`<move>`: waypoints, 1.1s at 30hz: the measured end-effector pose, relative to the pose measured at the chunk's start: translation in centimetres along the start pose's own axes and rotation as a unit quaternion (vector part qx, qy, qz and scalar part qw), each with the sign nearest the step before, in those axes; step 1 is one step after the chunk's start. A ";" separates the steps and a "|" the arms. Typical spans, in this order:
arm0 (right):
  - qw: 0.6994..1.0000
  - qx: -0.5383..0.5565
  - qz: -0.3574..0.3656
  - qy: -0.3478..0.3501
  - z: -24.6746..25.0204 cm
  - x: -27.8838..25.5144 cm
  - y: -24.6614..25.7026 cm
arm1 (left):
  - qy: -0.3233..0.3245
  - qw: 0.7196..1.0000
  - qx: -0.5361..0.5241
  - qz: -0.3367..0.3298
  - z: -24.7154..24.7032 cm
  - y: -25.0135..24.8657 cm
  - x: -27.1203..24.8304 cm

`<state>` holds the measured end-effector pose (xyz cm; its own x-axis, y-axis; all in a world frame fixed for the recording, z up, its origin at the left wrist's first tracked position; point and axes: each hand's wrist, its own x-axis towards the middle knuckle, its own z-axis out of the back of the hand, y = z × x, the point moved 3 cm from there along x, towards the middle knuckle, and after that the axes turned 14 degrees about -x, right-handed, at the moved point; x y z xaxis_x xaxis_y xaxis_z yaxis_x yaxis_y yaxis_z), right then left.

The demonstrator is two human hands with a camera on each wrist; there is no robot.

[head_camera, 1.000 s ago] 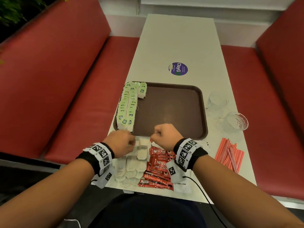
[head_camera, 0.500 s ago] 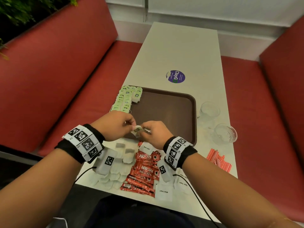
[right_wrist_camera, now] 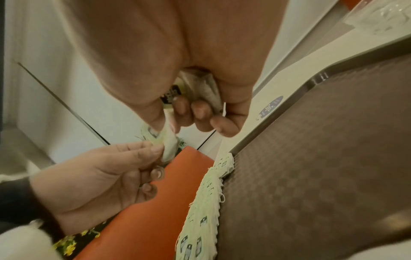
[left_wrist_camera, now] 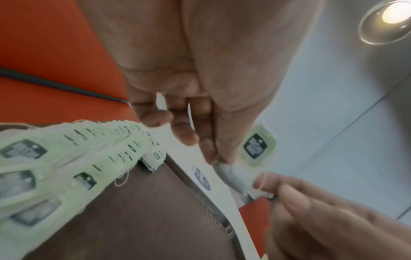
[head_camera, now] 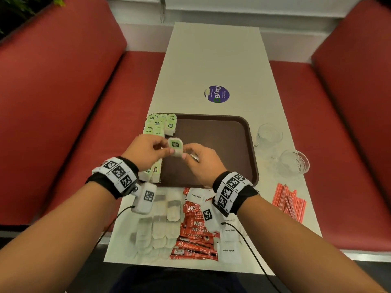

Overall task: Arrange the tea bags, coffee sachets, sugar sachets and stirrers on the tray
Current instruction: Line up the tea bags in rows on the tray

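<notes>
Both hands pinch one green-tagged tea bag (head_camera: 175,147) in the air over the left part of the brown tray (head_camera: 222,132). My left hand (head_camera: 166,148) holds its left side and my right hand (head_camera: 187,152) its right side. In the left wrist view the tea bag (left_wrist_camera: 235,173) hangs from my left fingertips (left_wrist_camera: 211,151). The right wrist view shows a second tea bag (right_wrist_camera: 200,88) tucked in the right palm. A row of tea bags (head_camera: 157,126) lies along the tray's left edge. White tea bags (head_camera: 160,227), red coffee sachets (head_camera: 196,229) and sugar sachets (head_camera: 228,250) lie near the table's front edge.
Red stirrers (head_camera: 288,201) lie on the table at the right. Two clear glasses (head_camera: 268,134) (head_camera: 294,163) stand right of the tray. A round purple sticker (head_camera: 216,94) is beyond the tray. Red benches flank the narrow white table (head_camera: 211,56).
Both hands rose from the piles at the table's front edge and moved forward over the tray's left part, taking a tea bag with them.
</notes>
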<state>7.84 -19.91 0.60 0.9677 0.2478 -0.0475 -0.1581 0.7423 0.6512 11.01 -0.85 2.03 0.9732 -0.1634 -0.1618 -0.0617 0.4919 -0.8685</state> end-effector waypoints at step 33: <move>0.978 0.151 -0.137 0.033 0.8 0.2 -3.6 | -0.055 0.950 0.300 0.071 -2.5 4.6 15.2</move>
<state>8.75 -22.97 -1.14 0.9490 0.1132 -0.2941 0.1803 0.5704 0.8013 24.97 -3.26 -5.57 0.9838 0.0152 -0.1788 -0.0890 0.9067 -0.4123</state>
